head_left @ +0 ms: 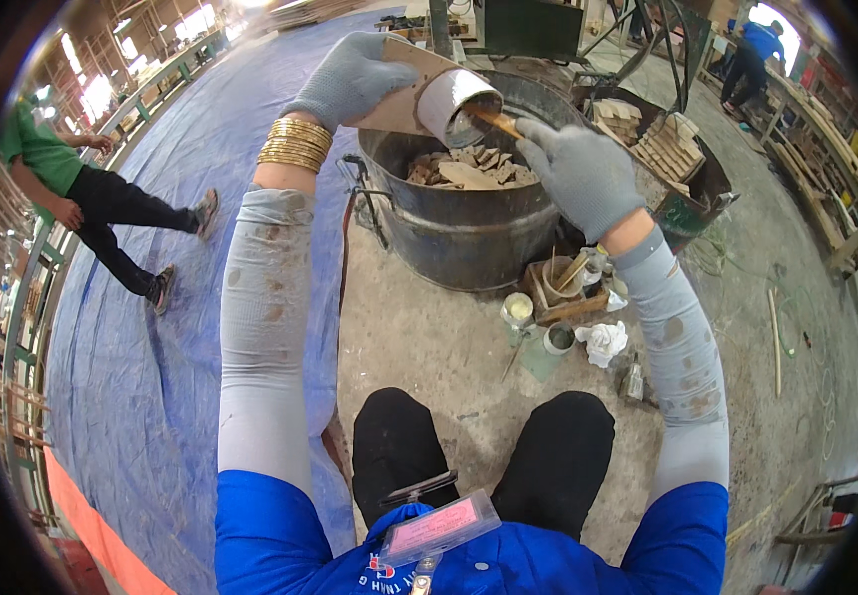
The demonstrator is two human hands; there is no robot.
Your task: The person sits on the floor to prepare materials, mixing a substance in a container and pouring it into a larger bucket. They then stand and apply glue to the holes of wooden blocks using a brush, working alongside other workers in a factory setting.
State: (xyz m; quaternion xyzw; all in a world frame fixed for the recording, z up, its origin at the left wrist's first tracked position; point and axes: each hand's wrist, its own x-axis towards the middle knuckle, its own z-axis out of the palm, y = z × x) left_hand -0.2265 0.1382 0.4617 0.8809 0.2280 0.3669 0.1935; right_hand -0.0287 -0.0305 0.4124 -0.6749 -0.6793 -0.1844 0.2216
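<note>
My left hand (355, 77), in a grey knit glove, is closed on a flat tan board (397, 107). Against the board's right end sits a white can (439, 102), tipped with its mouth to the right; how it is held there is hidden. My gloved right hand (593, 178) is closed around a thin wooden stick (494, 120) whose far end reaches into the can's mouth. Both hands are raised over a large dark metal drum (469, 233), which holds broken brown wood pieces (479, 171).
By the drum stand a wooden box (560, 309) of containers, two open tins (518, 309) and crumpled white paper (604, 342). A blue tarp (181, 397) covers the left floor, where a person in green (102, 188) walks. A bin of wood blocks (667, 149) stands right of the drum.
</note>
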